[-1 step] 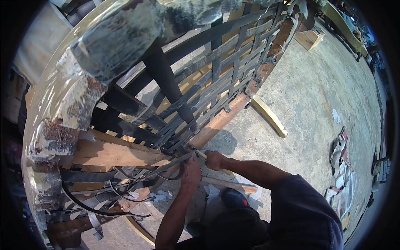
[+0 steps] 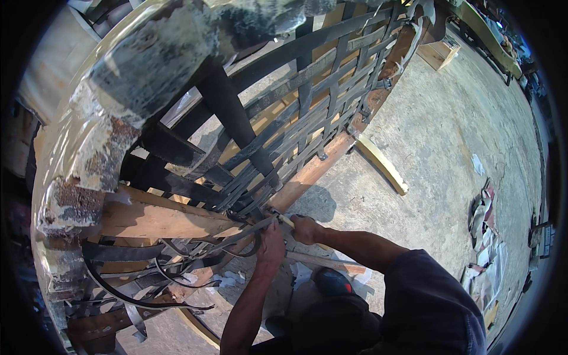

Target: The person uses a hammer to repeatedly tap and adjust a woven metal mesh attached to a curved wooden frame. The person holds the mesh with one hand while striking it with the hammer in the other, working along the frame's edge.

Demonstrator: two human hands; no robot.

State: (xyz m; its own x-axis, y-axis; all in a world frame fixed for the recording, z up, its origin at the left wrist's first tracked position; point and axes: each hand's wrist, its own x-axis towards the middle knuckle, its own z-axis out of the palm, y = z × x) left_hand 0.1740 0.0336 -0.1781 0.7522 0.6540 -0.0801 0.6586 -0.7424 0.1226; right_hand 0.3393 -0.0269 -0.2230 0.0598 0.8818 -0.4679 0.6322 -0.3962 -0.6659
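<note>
A wooden furniture frame point(image 2: 307, 176) stands tilted in front of me, with dark webbing straps point(image 2: 251, 155) woven across it. At its lower rail my left hand point(image 2: 271, 241) is closed on the end of a loose webbing strap point(image 2: 253, 227). Just to the right, my right hand point(image 2: 305, 229) wraps round the pale handle of a tool point(image 2: 286, 220). The tool's head meets the strap and the rail beside my left fingers; its kind is too small to make out. Several loose strap ends point(image 2: 133, 302) curl below a wide wooden board point(image 2: 168, 220).
A curved pale wooden leg point(image 2: 381, 164) juts from the frame over the concrete floor point(image 2: 449, 130). Torn fabric scraps point(image 2: 484, 248) lie at the right. A wooden stick point(image 2: 322, 261) lies near my shoe point(image 2: 333, 281). Worn padding point(image 2: 139, 77) edges the frame at upper left.
The padded upper-left edge of the frame has shifted slightly left in the picture. Both hands stay at the lower rail with the same grips.
</note>
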